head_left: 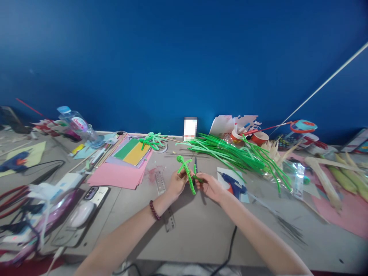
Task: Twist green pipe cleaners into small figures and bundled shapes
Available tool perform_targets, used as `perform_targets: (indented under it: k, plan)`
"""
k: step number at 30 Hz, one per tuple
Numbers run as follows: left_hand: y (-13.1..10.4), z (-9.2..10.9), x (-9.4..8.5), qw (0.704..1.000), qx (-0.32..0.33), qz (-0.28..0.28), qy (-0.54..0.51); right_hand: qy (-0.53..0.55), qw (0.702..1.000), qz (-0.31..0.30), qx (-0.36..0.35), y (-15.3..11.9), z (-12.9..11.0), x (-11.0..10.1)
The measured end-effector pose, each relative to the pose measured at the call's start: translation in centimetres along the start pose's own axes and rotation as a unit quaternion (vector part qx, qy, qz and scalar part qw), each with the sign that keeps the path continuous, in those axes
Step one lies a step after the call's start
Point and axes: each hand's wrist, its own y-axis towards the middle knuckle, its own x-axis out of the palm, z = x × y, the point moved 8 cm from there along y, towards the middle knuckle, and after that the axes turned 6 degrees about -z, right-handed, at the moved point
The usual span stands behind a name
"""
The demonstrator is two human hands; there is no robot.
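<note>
Two hands, nearly closed, above the table: left hand pinching the green figure; right hand pinching a short green stem just beside it. Behind: tilted clear bottle, contents indistinct; left paper cup holding markers; right paper cup, interior unclear.

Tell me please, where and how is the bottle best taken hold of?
I would take the bottle around its rounded middle, at the label, coming from above and the near side. It appears slanted, with the cap high at the left; the wall behind makes the far side less inviting.
</note>
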Motion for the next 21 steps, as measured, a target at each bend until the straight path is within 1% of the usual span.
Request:
perform_targets:
  k: [3,5,11,14,17,21]
  plan:
    - [-0.1,0.1,0.0,1.000,0.018,0.006,0.024,0.001,0.999,0.026,-0.047,-0.3,-0.6,-0.1]
    - [-0.2,0.0,-0.2,0.999,0.019,0.016,0.021,0.002,0.997,0.046,-0.067,-0.5,-0.9,0.0]
    - [-0.1,-1.1,-0.4,0.999,-0.022,0.019,-0.035,-0.033,0.992,0.051,-0.108,-0.8,-1.4,0.3]
    - [-0.1,-1.3,-0.3,0.997,-0.037,0.018,-0.069,-0.042,0.991,0.051,-0.114,-0.7,-1.3,0.2]
    - [-0.1,-1.2,0.2,0.994,-0.044,-0.007,-0.096,-0.051,0.990,0.049,-0.120,-0.7,-1.2,0.3]
    - [-0.2,-1.3,0.9,0.992,-0.058,-0.054,-0.099,-0.063,0.988,0.049,-0.131,-0.8,-1.4,0.6]
